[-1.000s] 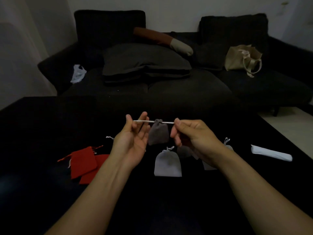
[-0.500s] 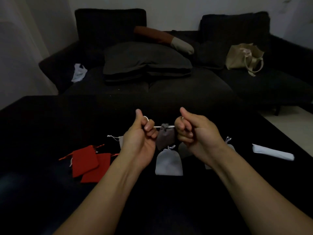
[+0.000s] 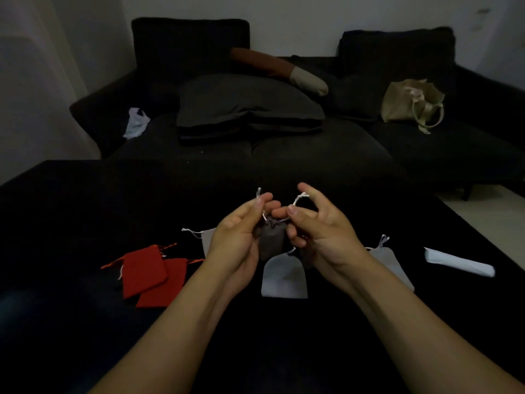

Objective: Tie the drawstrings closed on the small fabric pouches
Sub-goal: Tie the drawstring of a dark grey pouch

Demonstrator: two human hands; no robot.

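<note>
A small dark grey pouch hangs between my hands above the black table. My left hand pinches its left white drawstring, whose end sticks up past my fingertips. My right hand pinches the right drawstring, which curls up over my index finger. The two hands are close together, fingertips nearly touching above the cinched pouch mouth. Below them lies a light grey pouch. Another grey pouch lies at the right, and one more shows behind my left hand. Two red pouches overlap at the left.
A white rolled piece lies at the table's right. Beyond the black table stands a dark sofa with a grey cushion, a beige bag and a white plastic bag.
My hands pulled the drawstring taut sideways, then came together. The string ends now curl upward between my fingertips instead of running straight out to each side.
</note>
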